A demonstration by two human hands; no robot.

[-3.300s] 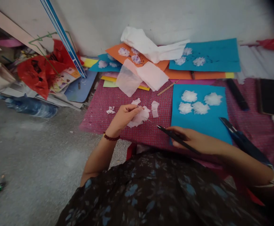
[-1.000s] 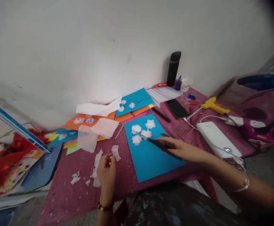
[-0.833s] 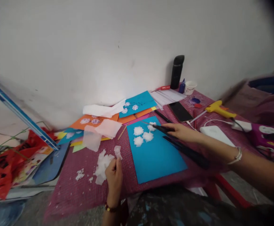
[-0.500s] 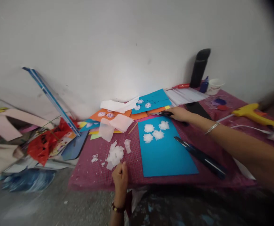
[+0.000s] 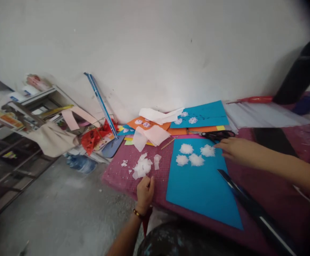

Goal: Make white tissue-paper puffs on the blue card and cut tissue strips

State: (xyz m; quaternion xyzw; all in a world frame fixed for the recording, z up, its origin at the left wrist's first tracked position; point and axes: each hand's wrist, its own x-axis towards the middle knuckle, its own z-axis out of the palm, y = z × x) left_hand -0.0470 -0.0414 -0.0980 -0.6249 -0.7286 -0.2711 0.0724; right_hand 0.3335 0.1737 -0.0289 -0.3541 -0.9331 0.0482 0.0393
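Note:
My left hand (image 5: 145, 193) is closed in a fist at the table's front edge, thumb upward; whatever it may hold is hidden. Just beyond it lies a pile of torn white tissue paper (image 5: 142, 166), with a loose tissue piece (image 5: 157, 161) beside it. A blue sheet (image 5: 202, 192) bears several fluffy white tissue clumps (image 5: 196, 160) near its top. My right hand (image 5: 233, 149) reaches in over that sheet's right edge, fingers stretched out and nothing seen in them. Black-handled scissors (image 5: 218, 135) rest just beyond those fingers.
A long dark cutter-like tool (image 5: 253, 206) overlaps the sheet's right side. Behind are a blue card with flowers (image 5: 204, 114), an orange card (image 5: 157, 125) and white tissue strips (image 5: 155, 116). A black upright object (image 5: 298, 74) leans against the wall. Shelving (image 5: 37, 103) stands left.
The view has swung left, bringing the shelving into sight. My right hand has let go of the scissors and moved toward the tissue clumps. My left hand stays closed beside the tissue pile.

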